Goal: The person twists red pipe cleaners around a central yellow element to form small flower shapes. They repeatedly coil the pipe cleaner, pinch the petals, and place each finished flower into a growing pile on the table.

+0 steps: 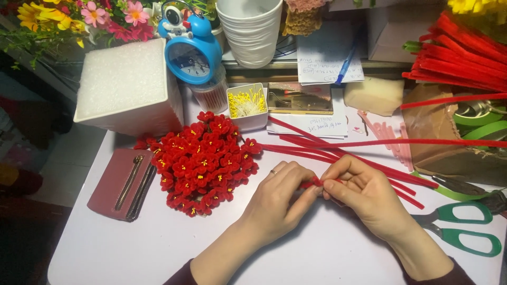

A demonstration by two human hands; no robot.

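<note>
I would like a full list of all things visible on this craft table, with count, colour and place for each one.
pipe cleaner piece: one, red, pinched between both hands
loose pipe cleaners: several, red, lying across the table behind the hands
pipe cleaner bundle: one, red, top right
small flowers: many, red with yellow centres, heaped left of the hands
scissors: one, green handles, right edge
pouch: one, dark red with zips, left
foam block: one, white, upper left
alarm clock: one, blue, top
stamen tray: one, white with yellow stamens, centre top
pot: one, white, top
pen: one, blue, on a paper note
table: one, white
left hand: one, ring on a finger
right hand: one
</note>
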